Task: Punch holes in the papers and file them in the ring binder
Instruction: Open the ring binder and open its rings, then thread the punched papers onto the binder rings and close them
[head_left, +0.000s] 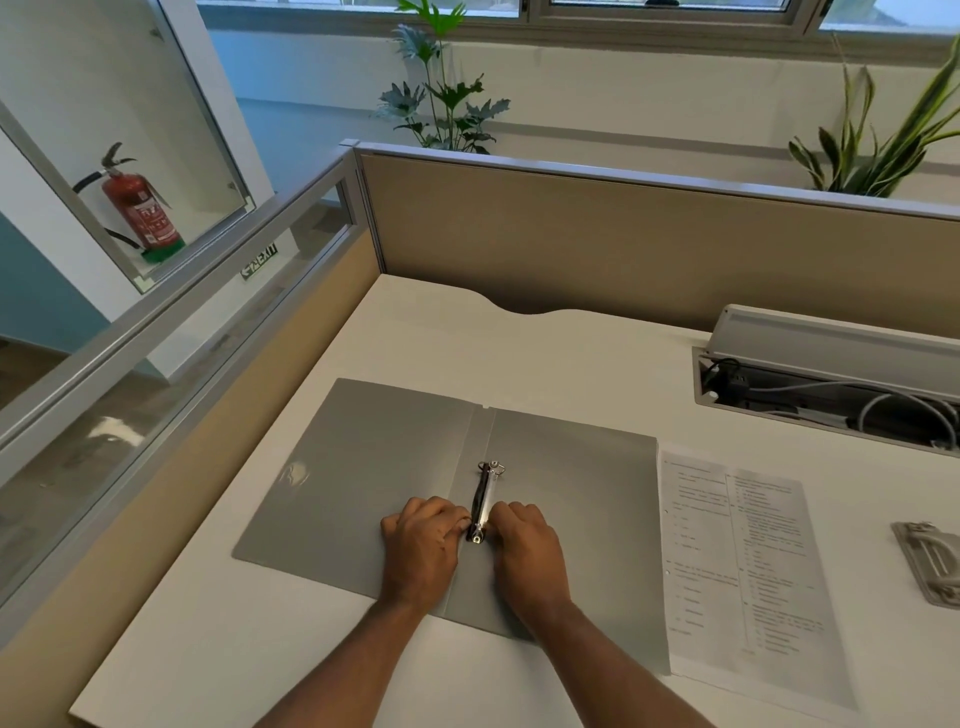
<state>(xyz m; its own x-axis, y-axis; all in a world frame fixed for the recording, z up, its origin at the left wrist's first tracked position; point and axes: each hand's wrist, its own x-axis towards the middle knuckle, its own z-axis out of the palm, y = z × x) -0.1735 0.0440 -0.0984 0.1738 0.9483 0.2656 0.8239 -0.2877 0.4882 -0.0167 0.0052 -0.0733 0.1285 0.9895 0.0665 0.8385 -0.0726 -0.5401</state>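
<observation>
A grey ring binder (363, 467) lies open and flat on the white desk (467, 338). Its metal ring mechanism (485, 493) runs down the spine. My left hand (423, 545) presses on the near end of the mechanism from the left, and my right hand (530, 551) grips it from the right; fingers of both pinch the near ring. Printed papers (737, 561) lie just right of the binder, with punched holes along their left edge. A grey hole punch (930, 564) sits at the far right, cut by the frame edge.
A beige partition (623, 239) walls the desk's back and left. An open cable tray (831, 395) with wires sits at the back right. Plants (441, 93) stand behind the partition.
</observation>
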